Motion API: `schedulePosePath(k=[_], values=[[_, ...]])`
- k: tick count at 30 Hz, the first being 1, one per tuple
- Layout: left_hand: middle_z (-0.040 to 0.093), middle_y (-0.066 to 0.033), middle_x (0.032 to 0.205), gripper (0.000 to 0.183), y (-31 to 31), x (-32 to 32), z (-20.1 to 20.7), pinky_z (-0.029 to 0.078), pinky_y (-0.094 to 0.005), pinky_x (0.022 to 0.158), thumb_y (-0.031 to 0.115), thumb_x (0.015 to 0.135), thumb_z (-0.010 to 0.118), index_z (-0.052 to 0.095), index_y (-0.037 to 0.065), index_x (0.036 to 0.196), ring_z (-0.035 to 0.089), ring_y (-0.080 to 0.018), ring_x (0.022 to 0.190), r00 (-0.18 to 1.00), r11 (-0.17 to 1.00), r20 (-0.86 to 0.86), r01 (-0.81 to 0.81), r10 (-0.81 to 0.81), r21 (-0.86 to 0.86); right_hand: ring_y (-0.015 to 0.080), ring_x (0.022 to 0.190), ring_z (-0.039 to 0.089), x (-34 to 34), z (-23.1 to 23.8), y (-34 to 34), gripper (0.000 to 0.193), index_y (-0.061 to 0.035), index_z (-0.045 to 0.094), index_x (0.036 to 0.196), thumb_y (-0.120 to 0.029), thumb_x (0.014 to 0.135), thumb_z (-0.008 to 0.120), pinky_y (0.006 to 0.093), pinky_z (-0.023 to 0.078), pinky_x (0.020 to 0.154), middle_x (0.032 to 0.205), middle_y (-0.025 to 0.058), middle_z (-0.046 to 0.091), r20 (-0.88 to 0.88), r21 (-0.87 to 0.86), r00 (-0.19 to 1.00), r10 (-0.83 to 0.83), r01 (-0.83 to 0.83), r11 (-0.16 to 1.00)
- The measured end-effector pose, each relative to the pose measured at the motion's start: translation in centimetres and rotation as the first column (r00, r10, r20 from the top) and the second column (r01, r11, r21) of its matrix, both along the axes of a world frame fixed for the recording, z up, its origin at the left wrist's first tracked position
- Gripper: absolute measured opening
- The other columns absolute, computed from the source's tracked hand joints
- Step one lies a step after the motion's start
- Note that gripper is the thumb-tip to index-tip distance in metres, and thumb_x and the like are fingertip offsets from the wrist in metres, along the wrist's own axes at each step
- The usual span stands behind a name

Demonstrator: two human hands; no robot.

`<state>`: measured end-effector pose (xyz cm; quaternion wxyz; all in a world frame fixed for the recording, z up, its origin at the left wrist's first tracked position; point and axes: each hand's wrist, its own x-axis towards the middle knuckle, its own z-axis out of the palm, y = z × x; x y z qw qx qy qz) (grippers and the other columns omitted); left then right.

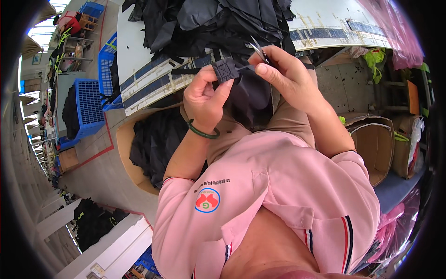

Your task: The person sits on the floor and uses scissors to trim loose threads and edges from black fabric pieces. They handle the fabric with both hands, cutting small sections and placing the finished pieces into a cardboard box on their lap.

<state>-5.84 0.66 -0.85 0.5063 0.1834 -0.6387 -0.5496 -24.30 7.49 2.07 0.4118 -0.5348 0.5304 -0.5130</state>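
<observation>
My left hand (204,95) pinches a black webbing strap (226,69) by its end, where a stitched square with a cross shows. Dark fabric (251,100) hangs from around the strap over my lap. In my right hand (293,79) are small metal thread snips (257,48), their blades pointing up and away from me. The snips are just right of the strap, and a thin strip runs between the two hands. Fingers partly hide the snips' handle. Beyond both hands, a heap of black fabric pieces (209,23) lies on the worktable (158,83).
An open cardboard box (124,144) with black fabric stands left of my legs. Farther left are blue plastic crates (90,109). To my right stand another cardboard box (371,144) and a brown bag (405,139). Pink plastic sheeting (399,42) hangs by the table's right end.
</observation>
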Motion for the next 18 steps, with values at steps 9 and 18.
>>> schedulePosePath(k=[9, 18], values=[[0.064, -0.0132, 0.104, 0.018, 0.3, -0.8, -1.1, 0.046, -0.03, 0.089, -0.01, 0.079, 0.062, 0.062, -0.004, 0.096, 0.06, -0.0169, 0.096, 0.987, 0.985, -0.024, -0.159, 0.157, -0.07, 0.0031, 0.052, 0.043, 2.7, -1.4, 1.8, 0.036, -0.0021, 0.055, 0.081, -0.036, 0.088, 0.064, 0.0206, 0.034, 0.045, 0.058, -0.0036, 0.046, 0.444, 0.24, 0.89, 0.101, -0.227, 0.944], [0.065, -0.012, 0.099, 0.015, 0.4, -0.4, -1.8, 0.047, -0.0265, 0.079, -0.007, 0.077, 0.067, 0.062, -0.002, 0.09, 0.061, -0.016, 0.089, 0.98, 0.968, 0.076, -0.17, 0.186, -0.182, 0.0097, 0.05, 0.035, 3.4, -2.1, 1.1, 0.04, 0.0001, 0.052, 0.075, -0.035, 0.083, 0.07, 0.0279, 0.034, 0.045, 0.055, 0.0041, 0.041, 0.037, 0.039, 0.999, -0.003, 0.001, 0.999]])
